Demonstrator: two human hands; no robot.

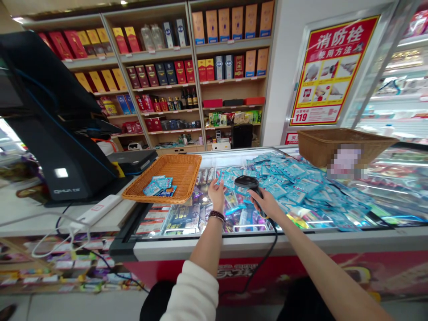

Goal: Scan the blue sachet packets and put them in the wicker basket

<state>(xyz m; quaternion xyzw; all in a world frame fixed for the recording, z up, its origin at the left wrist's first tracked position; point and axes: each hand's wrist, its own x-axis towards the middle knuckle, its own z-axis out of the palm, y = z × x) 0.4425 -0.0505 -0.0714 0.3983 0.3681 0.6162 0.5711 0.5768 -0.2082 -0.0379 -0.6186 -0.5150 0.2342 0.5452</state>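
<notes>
We pinch a blue packet (pixel 221 175) in our left hand (pixel 216 192) over the glass-topped case (pixel 200 251), scanner (pixel 246 181) gripped in our right hand (pixel 266 204). Packet looks light, floppy, probably slick; we'd hold it by one edge.

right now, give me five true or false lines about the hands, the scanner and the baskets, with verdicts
1. The right hand grips a black scanner. True.
2. The left hand is empty. False: it holds a small blue packet.
3. Several blue packets lie in the orange wicker basket. True.
4. The brown basket stands to the left of the orange wicker basket in the picture. False: it stands to the right, beyond the big packet pile.
5. A dark beaded bracelet is worn on the left wrist. True.
</notes>
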